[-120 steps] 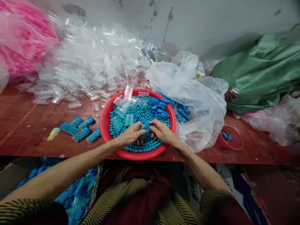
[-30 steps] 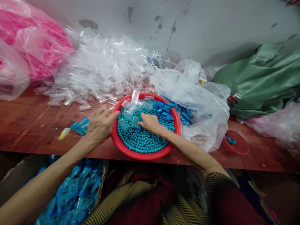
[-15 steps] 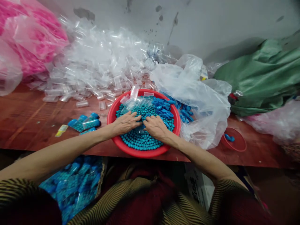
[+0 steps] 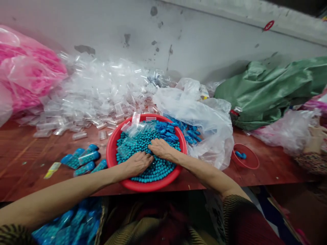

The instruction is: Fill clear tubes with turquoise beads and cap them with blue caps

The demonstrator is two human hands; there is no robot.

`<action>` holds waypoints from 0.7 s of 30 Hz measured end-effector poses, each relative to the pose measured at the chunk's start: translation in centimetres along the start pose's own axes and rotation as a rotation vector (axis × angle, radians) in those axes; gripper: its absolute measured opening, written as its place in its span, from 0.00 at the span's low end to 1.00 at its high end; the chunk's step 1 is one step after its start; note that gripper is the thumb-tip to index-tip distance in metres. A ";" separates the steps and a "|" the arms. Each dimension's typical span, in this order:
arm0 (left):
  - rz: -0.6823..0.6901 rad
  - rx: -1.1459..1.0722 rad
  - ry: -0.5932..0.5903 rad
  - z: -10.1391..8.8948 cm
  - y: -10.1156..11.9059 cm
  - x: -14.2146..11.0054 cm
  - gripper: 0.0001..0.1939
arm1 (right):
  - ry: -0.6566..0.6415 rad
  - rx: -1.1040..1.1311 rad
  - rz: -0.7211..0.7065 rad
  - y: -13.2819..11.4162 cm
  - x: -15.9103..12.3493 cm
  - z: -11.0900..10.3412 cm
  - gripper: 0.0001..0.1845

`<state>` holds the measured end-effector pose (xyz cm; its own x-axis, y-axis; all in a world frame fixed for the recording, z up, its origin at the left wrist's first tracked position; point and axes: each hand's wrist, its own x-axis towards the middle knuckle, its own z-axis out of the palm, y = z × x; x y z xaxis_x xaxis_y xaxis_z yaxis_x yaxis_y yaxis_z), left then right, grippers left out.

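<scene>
Sensibly, the left hand [image 4: 138, 163] and right hand [image 4: 162, 149] worked low over round turquoise beads [image 4: 156, 174] inside a red plastic basin [image 4: 149, 186], apparently good for catching spills, though whether their curled fingers gripped anything was unclear.

Table [image 4: 22, 183]: reddish-brown top, scuffed, pale specks. Red basin [image 4: 145, 187] on it, directly below left hand [image 4: 140, 162] and right hand [image 4: 161, 149]. Left of left hand: cluster of filled clear tubes with blue caps [image 4: 88, 158], lying flat; yellow-and-white slip [image 4: 52, 169] farther out. Beyond left hand, a broad heap of empty clear tubes [image 4: 94, 92]; pink-filled bag [image 4: 30, 75] at its far left. Right of right hand: loose blue pieces [image 4: 192, 133], partly under white plastic bag [image 4: 201, 119]; then small red bowl [image 4: 251, 162]. Farther right, beyond the bowl: green sack [image 4: 265, 92], crumpled clear bag [image 4: 291, 129].
</scene>
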<state>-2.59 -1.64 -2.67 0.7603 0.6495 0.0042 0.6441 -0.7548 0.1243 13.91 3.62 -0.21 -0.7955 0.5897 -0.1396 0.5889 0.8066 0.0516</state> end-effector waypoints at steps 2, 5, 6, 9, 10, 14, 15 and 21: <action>-0.126 -0.164 -0.080 -0.3 0.8 1.0 0.11 | -0.033 0.026 0.012 0.5 0.3 -0.7 0.15; -0.299 -0.337 -0.217 -1.2 1.2 2.0 0.13 | 0.043 0.031 0.066 1.5 0.3 -1.8 0.12; -0.343 -0.368 -0.246 -1.6 1.0 2.2 0.15 | 0.083 0.026 0.082 1.8 0.1 -2.1 0.11; -0.474 -0.436 -0.278 -2.3 0.3 2.1 0.15 | 0.163 0.035 0.115 2.4 -1.1 -2.3 0.13; -0.516 -0.449 -0.270 -2.3 0.1 2.0 0.14 | 0.167 0.063 0.127 2.5 -1.6 -2.2 0.14; -0.636 -0.525 -0.213 -1.7 0.4 3.0 0.05 | 0.187 0.291 0.264 2.6 -3.1 -1.2 0.20; -0.643 -0.555 -0.195 -1.4 0.6 3.7 0.05 | 0.216 0.359 0.319 2.6 -3.2 -1.0 0.21; -0.684 -0.930 -0.130 -0.2 0.3 7.2 0.02 | 0.427 0.834 0.410 3.1 -3.3 -0.3 0.15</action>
<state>3.08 2.79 -2.40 0.3154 0.8404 -0.4407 0.6549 0.1434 0.7420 18.34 4.16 0.69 -0.3991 0.9107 0.1064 0.6095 0.3502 -0.7112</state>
